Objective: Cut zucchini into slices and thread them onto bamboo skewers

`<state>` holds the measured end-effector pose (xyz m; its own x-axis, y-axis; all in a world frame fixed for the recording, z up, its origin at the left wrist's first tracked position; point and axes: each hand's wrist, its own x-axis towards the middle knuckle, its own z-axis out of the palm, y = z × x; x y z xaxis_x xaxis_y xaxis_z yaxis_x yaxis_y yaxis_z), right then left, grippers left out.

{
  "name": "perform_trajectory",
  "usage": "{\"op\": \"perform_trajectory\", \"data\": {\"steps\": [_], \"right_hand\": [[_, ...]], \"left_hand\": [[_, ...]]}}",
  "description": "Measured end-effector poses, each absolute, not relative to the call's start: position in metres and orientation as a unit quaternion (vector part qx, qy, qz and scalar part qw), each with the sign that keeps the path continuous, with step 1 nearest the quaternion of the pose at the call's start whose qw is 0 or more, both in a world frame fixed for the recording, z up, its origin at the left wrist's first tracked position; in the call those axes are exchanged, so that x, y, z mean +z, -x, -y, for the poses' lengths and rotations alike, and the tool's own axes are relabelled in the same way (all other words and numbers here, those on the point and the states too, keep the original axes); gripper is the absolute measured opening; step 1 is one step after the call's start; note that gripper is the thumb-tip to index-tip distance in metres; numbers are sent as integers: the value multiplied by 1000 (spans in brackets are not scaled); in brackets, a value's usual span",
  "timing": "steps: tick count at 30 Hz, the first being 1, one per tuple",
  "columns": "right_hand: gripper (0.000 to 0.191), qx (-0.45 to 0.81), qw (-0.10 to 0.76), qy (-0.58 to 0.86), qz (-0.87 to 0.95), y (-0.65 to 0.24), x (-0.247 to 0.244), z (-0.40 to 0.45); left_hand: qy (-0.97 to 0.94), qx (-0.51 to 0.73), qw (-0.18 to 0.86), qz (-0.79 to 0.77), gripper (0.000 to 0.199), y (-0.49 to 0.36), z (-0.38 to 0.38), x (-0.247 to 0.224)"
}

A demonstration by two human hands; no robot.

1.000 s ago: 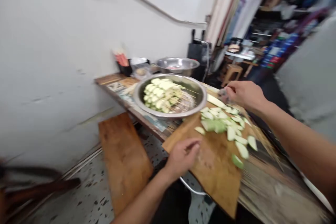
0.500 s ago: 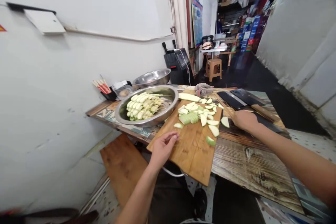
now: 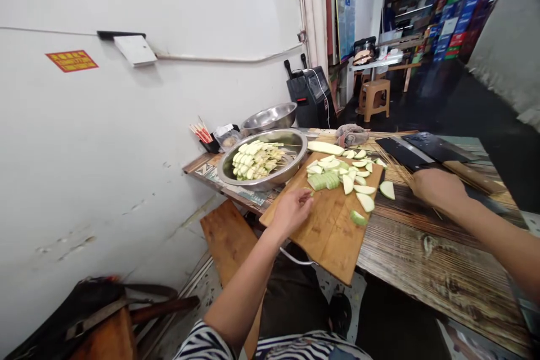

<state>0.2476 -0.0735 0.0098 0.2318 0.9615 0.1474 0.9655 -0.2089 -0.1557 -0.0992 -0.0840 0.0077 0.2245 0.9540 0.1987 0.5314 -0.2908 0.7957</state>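
Note:
My left hand (image 3: 293, 211) is over the left part of the wooden cutting board (image 3: 324, 230), its fingers closed on a pale green zucchini slice that they mostly cover. Beyond it lie several overlapping zucchini slices (image 3: 324, 181) and loose half-round pieces (image 3: 365, 202). On the right, my right hand (image 3: 439, 187) is closed at the near end of the thin bamboo skewers (image 3: 396, 164); a skewer tip pokes out below it. A steel basin (image 3: 295, 153) at the board's left holds skewered zucchini slices (image 3: 257, 160).
Two dark-bladed cleavers (image 3: 405, 152) lie past my right hand. A grey cloth (image 3: 352, 135) and a long zucchini piece (image 3: 325, 148) are at the back. Another steel basin (image 3: 270, 118), a black speaker (image 3: 312, 98) and a cup of red-wrapped sticks (image 3: 205, 134) stand along the wall.
My left hand has moved forward onto the lone slice at the board's left and closed on it. My right hand stays at the skewers. The view has turned left.

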Motion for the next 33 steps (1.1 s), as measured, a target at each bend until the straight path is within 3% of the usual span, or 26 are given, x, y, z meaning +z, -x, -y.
{"op": "perform_trajectory", "data": {"steps": [5,7,8,9,11,13,17,22,28,33], "right_hand": [[14,87,163,770,610,-239,32,109],[24,155,223,753,600,-233,31,135],[31,193,258,741,589,-229,28,150],[33,268,357,711,543,-226,23,165],[29,355,455,665,474,-219,11,195],[27,377,487,663,426,-211,-2,219],[42,395,519,644,401,-194,-20,243],[51,445,566,578,384,-177,-38,245],[37,400,555,592,426,-162,-49,244],[35,304,493,618,531,-139,-48,237]], "left_hand": [[-748,364,340,-439,32,63,80,22],[-804,334,313,-379,37,47,71,23],[-836,309,287,-352,40,40,64,22],[-866,283,254,-325,42,35,58,21],[-913,239,176,-280,43,26,43,16],[-944,207,90,-241,39,21,30,12],[-971,112,-65,-201,25,16,13,12],[-969,35,-166,-179,24,15,13,22],[-959,70,-128,-244,20,34,43,26],[-862,187,68,-466,11,69,76,18]]}}
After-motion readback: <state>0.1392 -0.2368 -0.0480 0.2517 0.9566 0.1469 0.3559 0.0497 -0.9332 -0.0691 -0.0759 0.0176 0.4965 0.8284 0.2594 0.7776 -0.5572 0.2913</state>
